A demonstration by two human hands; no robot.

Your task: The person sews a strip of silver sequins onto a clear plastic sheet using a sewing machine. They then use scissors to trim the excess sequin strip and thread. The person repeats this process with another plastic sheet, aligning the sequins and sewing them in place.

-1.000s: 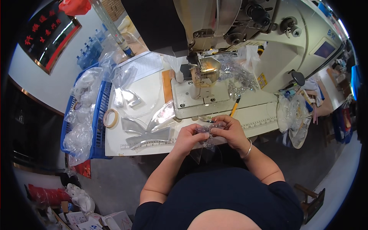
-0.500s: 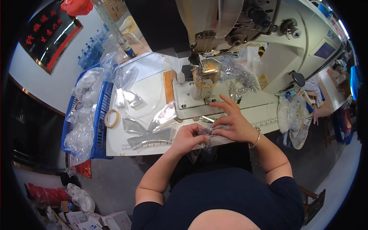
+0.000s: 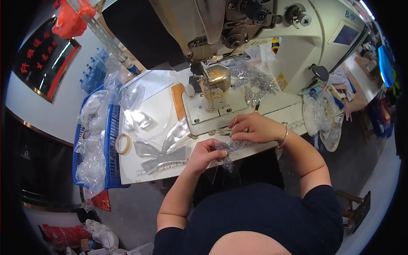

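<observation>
My left hand is closed, thumb over fingers, on a glittery, see-through piece of material at the table's front edge. Part of the piece hangs below the thumb, with thin threads trailing from it. My right hand is just above and to the right of that piece, its fingers curled and pressed together. A small metal tool lies by its fingertips, partly covered by the hand. Whether the fingers grip it cannot be made out. The sewing machine stands right behind both hands.
Clear and silvery cut pieces lie on the table at left, beside a tape roll. A blue basket of plastic film stands past the left edge. More glittery material sits behind the needle area; plastic bags hang at right.
My right hand has left the glittery piece, moved slightly back, and its spread fingers have curled in by the metal tool. My left hand keeps hold of the piece. The whole view has shifted.
</observation>
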